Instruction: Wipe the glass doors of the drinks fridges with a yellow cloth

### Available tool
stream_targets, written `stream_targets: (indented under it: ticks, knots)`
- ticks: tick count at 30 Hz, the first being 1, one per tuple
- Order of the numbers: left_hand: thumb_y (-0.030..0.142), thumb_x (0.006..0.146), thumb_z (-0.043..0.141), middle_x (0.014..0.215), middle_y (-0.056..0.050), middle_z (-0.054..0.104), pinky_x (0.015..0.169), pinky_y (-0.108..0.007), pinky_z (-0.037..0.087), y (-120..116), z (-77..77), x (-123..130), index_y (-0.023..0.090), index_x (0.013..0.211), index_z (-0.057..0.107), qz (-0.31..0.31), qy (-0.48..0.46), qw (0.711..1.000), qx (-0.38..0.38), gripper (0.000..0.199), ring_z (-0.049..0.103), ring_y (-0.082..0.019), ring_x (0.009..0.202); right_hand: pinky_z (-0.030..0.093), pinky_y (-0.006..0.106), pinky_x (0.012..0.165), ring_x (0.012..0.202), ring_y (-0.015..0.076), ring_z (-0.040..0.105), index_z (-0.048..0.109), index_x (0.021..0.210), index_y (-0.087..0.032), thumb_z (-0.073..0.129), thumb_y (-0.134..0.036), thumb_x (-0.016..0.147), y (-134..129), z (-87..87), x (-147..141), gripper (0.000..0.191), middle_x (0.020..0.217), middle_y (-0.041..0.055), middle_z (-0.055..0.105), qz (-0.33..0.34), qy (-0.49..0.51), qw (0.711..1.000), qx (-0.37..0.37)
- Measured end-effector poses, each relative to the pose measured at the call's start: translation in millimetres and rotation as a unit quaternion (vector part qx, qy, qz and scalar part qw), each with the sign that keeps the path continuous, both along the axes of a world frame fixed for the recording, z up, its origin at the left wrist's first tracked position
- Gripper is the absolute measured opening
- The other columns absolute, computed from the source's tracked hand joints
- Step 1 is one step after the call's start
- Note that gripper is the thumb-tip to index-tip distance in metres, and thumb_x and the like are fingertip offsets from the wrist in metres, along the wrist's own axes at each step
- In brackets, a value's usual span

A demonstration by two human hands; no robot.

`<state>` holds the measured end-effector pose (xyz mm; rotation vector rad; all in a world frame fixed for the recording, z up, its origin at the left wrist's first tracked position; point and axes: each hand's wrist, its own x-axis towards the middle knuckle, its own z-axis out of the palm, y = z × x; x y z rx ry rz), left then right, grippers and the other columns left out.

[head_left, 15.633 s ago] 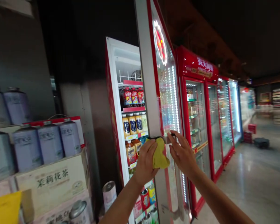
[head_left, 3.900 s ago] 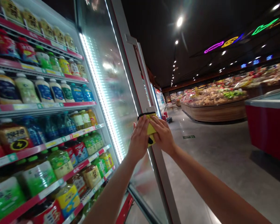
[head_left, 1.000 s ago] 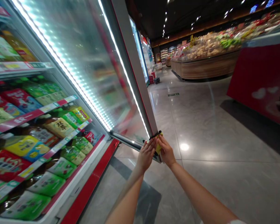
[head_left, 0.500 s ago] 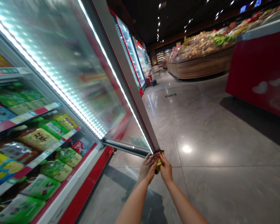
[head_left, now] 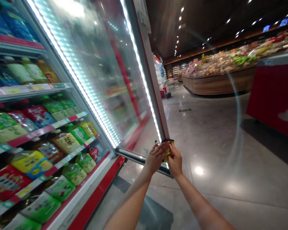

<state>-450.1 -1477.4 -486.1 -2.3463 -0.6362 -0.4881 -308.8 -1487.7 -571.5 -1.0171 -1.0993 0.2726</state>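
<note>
A yellow cloth with a dark border (head_left: 167, 155) is wrapped around the free edge of an open glass cooler door (head_left: 144, 95), a little above its bottom corner. My left hand (head_left: 155, 157) presses it from the glass side, fingers fairly straight and close together. On the outer side, my right hand (head_left: 175, 160) pinches the same cloth with bent fingers. Both hands are close together, and part of the cloth is hidden beneath them. A bright LED strip (head_left: 146, 76) runs up the door beside its frame.
Left of the door, cooler shelves (head_left: 43, 131) hold rows of bottled drinks. A red base (head_left: 98, 191) runs below them. Across the grey tiled floor (head_left: 211, 153) stand a wood-sided produce display (head_left: 216, 85) and a red counter (head_left: 273, 95) at the right.
Both hands and the cloth have moved from the door's bottom corner a short way up its edge. The view has shifted, bringing more of the shelves into sight.
</note>
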Motion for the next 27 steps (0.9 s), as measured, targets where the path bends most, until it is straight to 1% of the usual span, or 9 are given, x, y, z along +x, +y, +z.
stream_targets:
  ticks: [4,7,10,13,16,19,23,25,27]
  knots:
    - [0.021,0.105,0.037,0.160,-0.007,0.047,0.127,-0.034,0.027,28.0,3.2,-3.4,0.019,0.159,0.035,-0.051,0.029,0.998,0.008,0.054,0.042,-0.013,0.149,0.045,0.056,0.113,0.135,0.0290,0.057,0.065,0.138,-0.023,0.046,-0.010,0.077,12.8,-2.5,-1.6,0.066,0.145,0.0103,0.063,-0.068,-0.037,0.997,0.012]
    - [0.022,0.106,0.037,0.160,-0.005,0.047,0.126,-0.033,0.030,57.3,0.4,0.3,0.021,0.159,0.034,-0.093,0.038,0.995,0.016,0.054,0.043,-0.011,0.148,0.046,0.057,0.111,0.133,0.0303,0.058,0.064,0.139,-0.022,0.045,-0.010,0.076,30.5,-9.0,-1.3,0.067,0.145,0.0114,0.063,-0.124,-0.047,0.991,0.012]
    - [0.022,0.106,0.038,0.162,-0.002,0.045,0.126,-0.033,0.029,89.7,1.2,7.8,0.022,0.159,0.035,-0.140,0.031,0.989,0.032,0.053,0.042,-0.011,0.149,0.047,0.056,0.110,0.132,0.0305,0.059,0.064,0.139,-0.023,0.046,-0.012,0.077,52.0,-6.9,3.4,0.065,0.145,0.0107,0.063,-0.171,-0.047,0.984,0.014]
    - [0.021,0.105,0.037,0.164,-0.002,0.041,0.128,-0.034,0.028,124.1,10.8,12.3,0.022,0.159,0.037,-0.175,0.000,0.983,0.045,0.053,0.040,-0.013,0.150,0.046,0.055,0.112,0.132,0.0305,0.059,0.064,0.140,-0.023,0.048,-0.015,0.081,74.6,9.7,9.1,0.062,0.145,0.0105,0.063,-0.211,-0.062,0.975,0.022]
    - [0.019,0.103,0.040,0.163,-0.002,0.042,0.128,-0.036,0.028,161.0,29.1,13.7,0.023,0.159,0.037,-0.201,-0.032,0.978,0.045,0.056,0.039,-0.016,0.151,0.046,0.055,0.111,0.130,0.0316,0.060,0.064,0.139,-0.021,0.049,-0.018,0.082,100.2,34.9,11.7,0.059,0.146,0.0122,0.062,-0.262,-0.094,0.960,0.029]
    - [0.017,0.102,0.042,0.163,-0.002,0.042,0.126,-0.037,0.030,195.3,47.5,16.4,0.024,0.158,0.038,-0.232,-0.021,0.972,0.034,0.057,0.040,-0.017,0.151,0.046,0.057,0.110,0.127,0.0328,0.061,0.066,0.137,-0.018,0.047,-0.018,0.080,128.4,55.3,8.3,0.060,0.146,0.0140,0.062,-0.332,-0.098,0.938,0.020]
    - [0.016,0.101,0.039,0.163,-0.003,0.042,0.124,-0.036,0.033,228.8,58.6,13.2,0.021,0.158,0.039,-0.264,0.008,0.964,0.018,0.057,0.040,-0.017,0.151,0.042,0.060,0.112,0.131,0.0335,0.058,0.070,0.131,-0.020,0.043,-0.014,0.080,162.8,68.9,-13.1,0.058,0.145,0.0149,0.062,-0.416,-0.082,0.906,0.003]
    - [0.016,0.102,0.038,0.164,-0.005,0.040,0.124,-0.037,0.033,243.9,60.9,2.0,0.017,0.158,0.038,-0.268,-0.005,0.963,0.011,0.056,0.038,-0.018,0.152,0.041,0.060,0.114,0.133,0.0327,0.057,0.072,0.128,-0.021,0.044,-0.014,0.082,178.9,75.5,-30.6,0.054,0.143,0.0140,0.063,-0.426,-0.079,0.901,0.011]
    - [0.017,0.101,0.039,0.165,-0.008,0.038,0.125,-0.039,0.032,261.7,64.4,-16.1,0.016,0.159,0.034,-0.268,-0.029,0.963,0.009,0.058,0.035,-0.020,0.153,0.042,0.057,0.115,0.132,0.0302,0.058,0.073,0.127,-0.022,0.046,-0.014,0.085,196.4,84.5,-49.2,0.051,0.140,0.0127,0.065,-0.408,-0.081,0.909,0.037]
